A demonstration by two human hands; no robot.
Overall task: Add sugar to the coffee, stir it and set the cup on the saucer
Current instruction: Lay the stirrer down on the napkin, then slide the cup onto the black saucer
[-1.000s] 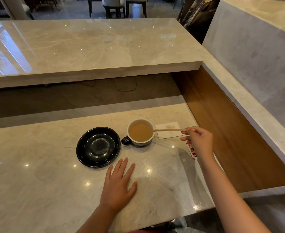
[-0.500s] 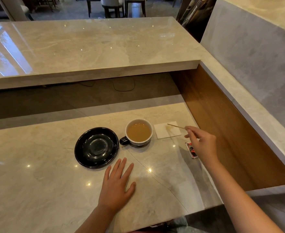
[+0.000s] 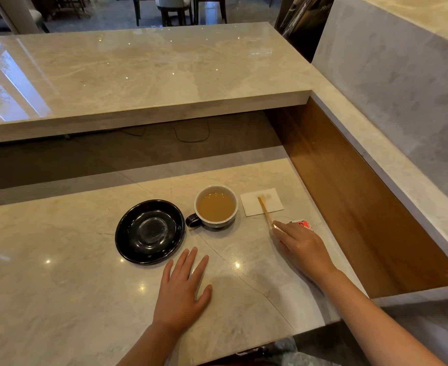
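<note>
A cup [image 3: 215,206] with a white inside, dark outside and dark handle holds light brown coffee and stands on the marble counter [image 3: 59,286]. Just left of it lies an empty black saucer [image 3: 149,231], apart from the cup. A wooden stir stick [image 3: 265,210] rests with its far tip on a white napkin [image 3: 261,201] to the cup's right. My right hand [image 3: 303,247] lies low on the counter, its fingertips at the stick's near end. My left hand [image 3: 182,289] rests flat on the counter in front of the saucer, fingers spread.
A red sugar packet [image 3: 304,224] lies partly hidden behind my right hand. A raised marble ledge [image 3: 138,75] overhangs the back of the counter. A wood-lined wall [image 3: 349,194] bounds the right side. Chairs stand far behind.
My right hand took the stir stick out of the coffee, carried it right and lowered it onto the napkin. The cup, saucer and left hand stayed put.
</note>
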